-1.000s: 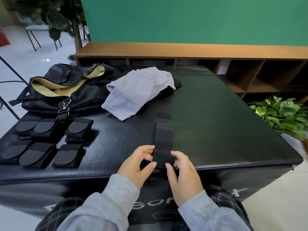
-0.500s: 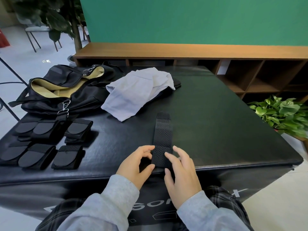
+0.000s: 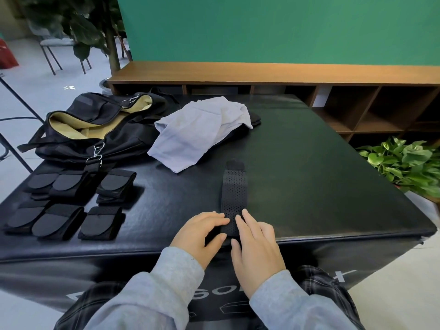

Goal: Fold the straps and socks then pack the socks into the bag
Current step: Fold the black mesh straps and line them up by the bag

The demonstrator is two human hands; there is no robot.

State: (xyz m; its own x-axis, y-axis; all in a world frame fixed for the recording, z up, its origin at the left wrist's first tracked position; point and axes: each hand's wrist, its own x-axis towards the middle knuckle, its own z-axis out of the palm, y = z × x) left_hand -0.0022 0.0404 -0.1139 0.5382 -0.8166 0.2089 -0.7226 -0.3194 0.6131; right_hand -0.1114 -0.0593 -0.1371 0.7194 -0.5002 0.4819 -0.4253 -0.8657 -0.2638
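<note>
A black perforated strap (image 3: 234, 189) lies flat on the black padded table (image 3: 321, 175), running away from me at the front middle. My left hand (image 3: 198, 232) pinches its near end, fingers on top and thumb underneath. From the other side, my right hand (image 3: 258, 244) holds the same end with its fingers laid over it and its thumb below. Several folded black straps (image 3: 62, 201) sit in rows at the left. The open black bag (image 3: 95, 129) with tan lining lies at the back left. A pale grey garment (image 3: 197, 136) lies crumpled beside the bag.
A dark cloth (image 3: 256, 117) pokes out behind the pale garment. A wooden shelf unit (image 3: 357, 101) runs along the green wall. A leafy potted plant (image 3: 404, 163) stands on the floor to the right, and a chair and tree stand at the far left.
Both hands have slid forward along the strap's near end, with the fingers now lying over it. The strap's far end has stayed in place.
</note>
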